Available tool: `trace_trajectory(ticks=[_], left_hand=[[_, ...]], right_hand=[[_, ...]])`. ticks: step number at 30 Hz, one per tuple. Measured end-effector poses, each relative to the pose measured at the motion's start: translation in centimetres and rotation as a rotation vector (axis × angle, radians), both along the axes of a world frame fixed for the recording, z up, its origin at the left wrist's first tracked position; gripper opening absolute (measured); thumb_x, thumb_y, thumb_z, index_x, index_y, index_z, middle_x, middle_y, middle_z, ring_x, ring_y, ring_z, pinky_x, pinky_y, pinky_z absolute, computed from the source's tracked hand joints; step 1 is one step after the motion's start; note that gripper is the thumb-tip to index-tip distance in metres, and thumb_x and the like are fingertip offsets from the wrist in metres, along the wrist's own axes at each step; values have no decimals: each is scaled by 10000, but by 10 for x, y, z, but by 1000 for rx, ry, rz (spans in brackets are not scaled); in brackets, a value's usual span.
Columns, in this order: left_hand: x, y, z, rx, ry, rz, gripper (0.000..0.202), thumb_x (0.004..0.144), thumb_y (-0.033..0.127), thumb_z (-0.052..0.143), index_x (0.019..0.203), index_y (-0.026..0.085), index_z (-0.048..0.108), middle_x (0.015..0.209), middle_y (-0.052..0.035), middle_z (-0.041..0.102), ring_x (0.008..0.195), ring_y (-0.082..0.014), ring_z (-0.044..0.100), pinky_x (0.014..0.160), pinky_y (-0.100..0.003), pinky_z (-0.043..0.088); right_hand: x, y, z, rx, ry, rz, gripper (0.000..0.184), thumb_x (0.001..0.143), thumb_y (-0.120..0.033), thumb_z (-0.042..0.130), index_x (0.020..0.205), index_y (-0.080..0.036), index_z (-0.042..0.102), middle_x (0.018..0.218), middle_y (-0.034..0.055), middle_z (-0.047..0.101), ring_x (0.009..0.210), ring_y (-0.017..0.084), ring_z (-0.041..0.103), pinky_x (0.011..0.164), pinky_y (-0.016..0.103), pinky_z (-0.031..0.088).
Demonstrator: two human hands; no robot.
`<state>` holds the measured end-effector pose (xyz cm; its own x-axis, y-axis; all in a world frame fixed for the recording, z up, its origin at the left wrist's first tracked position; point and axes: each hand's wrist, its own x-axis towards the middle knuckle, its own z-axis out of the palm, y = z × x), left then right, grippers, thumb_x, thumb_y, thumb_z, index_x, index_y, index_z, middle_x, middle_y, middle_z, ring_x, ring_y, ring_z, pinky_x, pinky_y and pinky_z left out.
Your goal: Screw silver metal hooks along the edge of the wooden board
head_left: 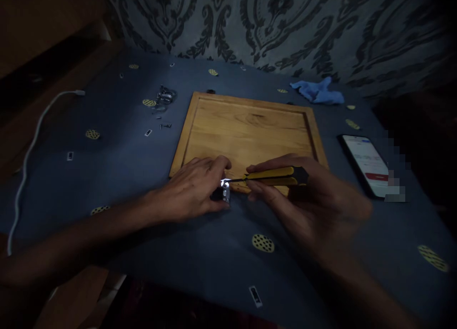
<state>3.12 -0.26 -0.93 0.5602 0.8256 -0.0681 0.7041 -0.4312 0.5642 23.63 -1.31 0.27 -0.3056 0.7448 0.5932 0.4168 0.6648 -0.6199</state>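
My left hand (194, 188) is closed around a small shiny silvery and dark object (226, 193) at the front edge of a wooden board (246, 124). Glare on the object and the covering fingers hide what kind it is. From the right, my right hand (307, 200) grips a screwdriver (274, 176) with a yellow and black handle, held nearly level. Its thin shaft points left, and the tip reaches the bright upper part of the object. I cannot tell whether the tip sits in a screw.
A phone (367, 164) with a lit screen lies at the right. Behind the board is a crumpled blue cloth (319, 92). Small metal parts (166, 95) and screws (165, 125) lie at the back left. A white cable (32, 148) runs along the left side of the table.
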Motion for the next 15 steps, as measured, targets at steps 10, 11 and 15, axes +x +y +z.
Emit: trace_trajectory(ticks=[10, 11, 15], left_hand=[[-1, 0, 0, 5, -15, 3, 600, 839, 314, 841, 1279, 216, 445, 1211, -114, 697, 1156, -325, 665, 959, -447, 526], [-1, 0, 0, 3, -17, 3, 610, 835, 313, 845, 1284, 214, 445, 1207, -113, 697, 1154, -324, 665, 961, -447, 526], [-1, -1, 0, -12, -34, -7, 585, 840, 302, 843, 1265, 201, 454, 1201, -108, 698, 1149, -309, 662, 976, -439, 518]], right_hand=[[-4, -4, 2, -96, 75, -42, 111, 916, -263, 781, 984, -316, 711, 905, -17, 759, 726, 195, 734, 641, 359, 607], [-5, -6, 3, -116, 132, -95, 108, 905, -264, 793, 972, -310, 722, 922, -9, 759, 683, 187, 722, 614, 361, 609], [-9, -8, 7, -78, 437, -314, 98, 870, -284, 833, 893, -279, 737, 896, 0, 754, 545, 151, 674, 489, 340, 589]])
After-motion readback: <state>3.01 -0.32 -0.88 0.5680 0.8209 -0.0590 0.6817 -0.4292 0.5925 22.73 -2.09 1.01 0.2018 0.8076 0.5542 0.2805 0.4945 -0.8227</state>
